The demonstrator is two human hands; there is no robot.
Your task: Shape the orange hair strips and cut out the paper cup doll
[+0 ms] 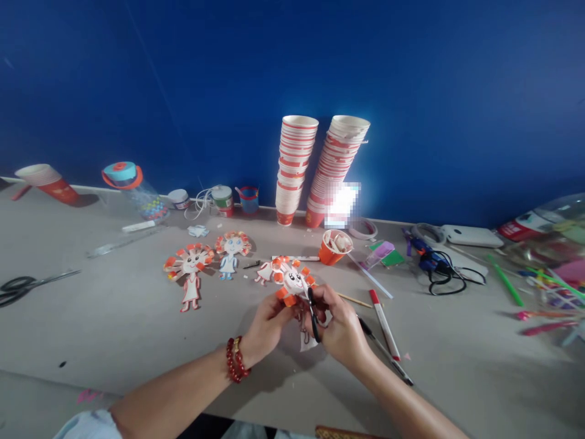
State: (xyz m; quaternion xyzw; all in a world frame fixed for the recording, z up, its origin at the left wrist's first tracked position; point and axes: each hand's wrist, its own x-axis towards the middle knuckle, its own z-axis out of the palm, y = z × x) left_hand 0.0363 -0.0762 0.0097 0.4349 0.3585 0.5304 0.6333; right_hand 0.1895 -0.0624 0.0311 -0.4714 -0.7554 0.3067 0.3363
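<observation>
My left hand [267,326] is closed on a paper doll [292,281] with a drawn face and a fringe of orange and white strips. Black-handled scissors [314,314] sit in the fingers of my right hand [342,326], their blades against the doll's head. The lower part of this doll is partly hidden by my fingers. Just beyond it lies another paper figure [264,272], partly covered. To the left rest two finished-looking dolls, one in a red-edged dress [191,286] and one in a blue-edged dress [228,265].
Two tall paper-cup stacks [296,164] [336,164] stand by the blue wall. Right of my hands are a cup of scraps [333,250], a red marker [386,326], a black pen [388,356] and a glue gun [429,259]. Other scissors [27,285] and a bottle [137,192] lie left.
</observation>
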